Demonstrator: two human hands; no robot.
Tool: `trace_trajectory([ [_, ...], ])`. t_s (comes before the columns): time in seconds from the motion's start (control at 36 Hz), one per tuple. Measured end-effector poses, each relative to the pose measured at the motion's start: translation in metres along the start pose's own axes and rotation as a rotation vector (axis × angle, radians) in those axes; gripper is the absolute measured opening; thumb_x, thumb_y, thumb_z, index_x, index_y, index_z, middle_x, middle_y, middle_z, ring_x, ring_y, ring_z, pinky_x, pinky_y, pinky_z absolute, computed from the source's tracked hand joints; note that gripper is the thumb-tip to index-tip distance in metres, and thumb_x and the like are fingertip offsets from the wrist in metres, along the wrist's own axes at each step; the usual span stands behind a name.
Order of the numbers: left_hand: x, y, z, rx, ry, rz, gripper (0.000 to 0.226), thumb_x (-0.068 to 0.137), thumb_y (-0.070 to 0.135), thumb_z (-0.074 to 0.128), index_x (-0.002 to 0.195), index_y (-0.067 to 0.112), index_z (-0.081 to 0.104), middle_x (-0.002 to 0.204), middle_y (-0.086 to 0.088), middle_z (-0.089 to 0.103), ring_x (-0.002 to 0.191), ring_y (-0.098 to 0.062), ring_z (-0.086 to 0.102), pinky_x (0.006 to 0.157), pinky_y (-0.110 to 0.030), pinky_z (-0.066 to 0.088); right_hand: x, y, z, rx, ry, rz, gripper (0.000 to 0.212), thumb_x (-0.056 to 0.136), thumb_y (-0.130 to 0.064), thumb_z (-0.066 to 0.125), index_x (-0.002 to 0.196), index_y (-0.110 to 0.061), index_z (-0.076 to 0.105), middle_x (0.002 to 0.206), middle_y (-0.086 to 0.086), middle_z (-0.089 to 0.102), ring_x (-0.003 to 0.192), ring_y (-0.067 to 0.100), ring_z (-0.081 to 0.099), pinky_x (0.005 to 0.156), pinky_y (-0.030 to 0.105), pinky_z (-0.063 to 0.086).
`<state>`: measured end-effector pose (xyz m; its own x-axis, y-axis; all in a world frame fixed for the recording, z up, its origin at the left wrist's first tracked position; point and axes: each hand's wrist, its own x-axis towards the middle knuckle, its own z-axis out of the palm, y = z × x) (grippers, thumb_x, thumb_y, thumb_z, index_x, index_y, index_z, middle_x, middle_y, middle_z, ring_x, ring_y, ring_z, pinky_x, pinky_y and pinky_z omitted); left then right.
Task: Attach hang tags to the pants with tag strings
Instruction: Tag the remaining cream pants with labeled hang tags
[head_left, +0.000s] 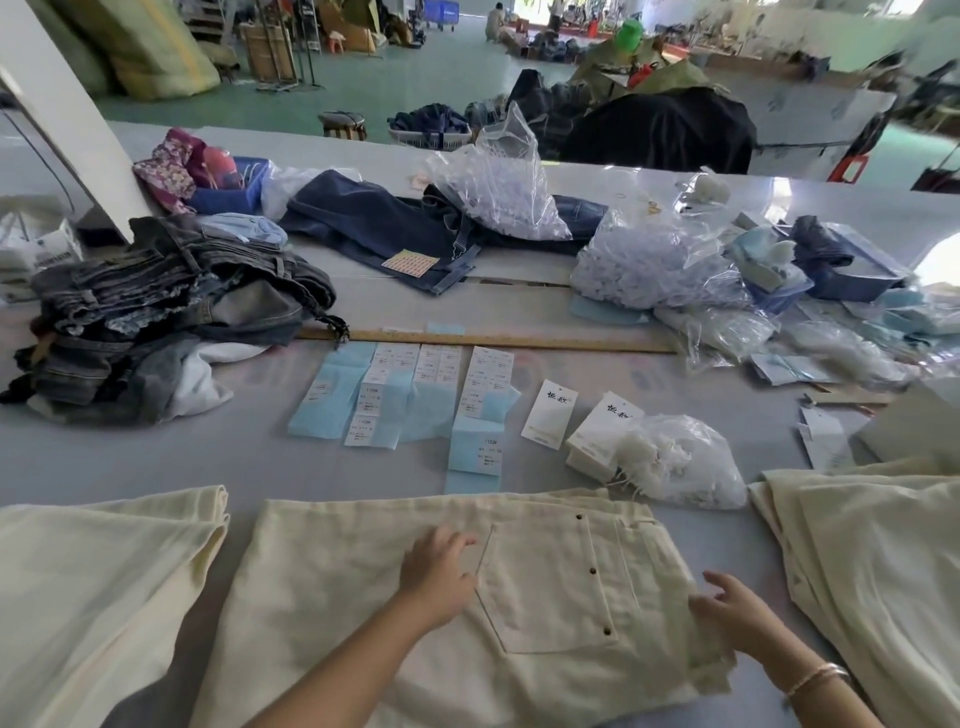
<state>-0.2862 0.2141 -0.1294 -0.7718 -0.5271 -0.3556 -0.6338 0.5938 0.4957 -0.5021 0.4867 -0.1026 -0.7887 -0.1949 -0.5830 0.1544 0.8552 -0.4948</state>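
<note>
On cream pants, left hand flat, right hand at edge

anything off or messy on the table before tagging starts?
Mostly orderly. The ruler has its left end buried under the jeans pile, and strings spill out of the bag beside the hang tags.
</note>
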Motion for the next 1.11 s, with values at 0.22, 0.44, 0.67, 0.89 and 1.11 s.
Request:
trace_trajectory([
  [0.22, 0.036, 0.001, -0.015, 0.26, -0.04, -0.165, 0.08, 0.079, 0.047, 0.069, 0.144, 0.032, 0.025, 0.15, -0.005, 0.017, 0.137, -0.028, 0.02, 0.108, -0.042, 0.033, 0.018, -0.11, 0.038, -0.288, 0.282, -0.667, 0.028, 0.082, -0.002, 0.065, 0.109, -0.006, 0.069, 0.107, 0.016, 0.063, 0.094, 0.033, 0.061, 0.086, 0.04, 0.049],
  [0.44, 0.059, 0.002, -0.023, 0.333, -0.111, -0.184, 0.096, 0.067, 0.052, 0.078, 0.142, 0.026, 0.024, 0.141, -0.004, 0.023, 0.132, -0.031, 0.021, 0.097, -0.042, 0.047, 0.077, -0.188, 0.054, -0.699, 0.265, -0.646, 0.033, 0.092, -0.019, 0.052, 0.121, -0.004, 0.054, 0.126, 0.013, 0.054, 0.118, 0.03, 0.049, 0.095, 0.037, 0.043],
  [0.67, 0.073, 0.002, -0.023, 0.379, -0.157, -0.206, 0.106, 0.06, 0.056, 0.082, 0.141, 0.027, 0.021, 0.139, -0.005, 0.022, 0.129, -0.032, 0.021, 0.093, -0.045, 0.05, 0.103, -0.176, 0.053, -1.038, 0.333, -0.706, 0.026, 0.1, -0.018, 0.036, 0.119, -0.009, 0.051, 0.121, 0.008, 0.058, 0.111, 0.025, 0.059, 0.088, 0.033, 0.046],
  [0.89, 0.074, 0.004, -0.027, 0.396, -0.169, -0.204, 0.105, 0.059, 0.055, 0.083, 0.139, 0.025, 0.022, 0.138, -0.006, 0.024, 0.128, -0.032, 0.023, 0.092, -0.044, 0.051, 0.095, -0.172, 0.049, -1.101, 0.345, -0.783, 0.018, 0.088, 0.001, 0.048, 0.099, -0.005, 0.061, 0.095, 0.014, 0.068, 0.088, 0.032, 0.07, 0.067, 0.034, 0.053],
  [1.11, 0.072, 0.004, -0.027, 0.383, -0.157, -0.201, 0.104, 0.058, 0.056, 0.083, 0.138, 0.025, 0.024, 0.136, -0.006, 0.026, 0.126, -0.031, 0.024, 0.093, -0.044, 0.05, 0.089, -0.17, 0.052, -1.061, 0.372, -0.688, 0.02, 0.091, -0.005, 0.043, 0.099, -0.011, 0.061, 0.099, 0.009, 0.07, 0.095, 0.029, 0.068, 0.07, 0.034, 0.049],
])
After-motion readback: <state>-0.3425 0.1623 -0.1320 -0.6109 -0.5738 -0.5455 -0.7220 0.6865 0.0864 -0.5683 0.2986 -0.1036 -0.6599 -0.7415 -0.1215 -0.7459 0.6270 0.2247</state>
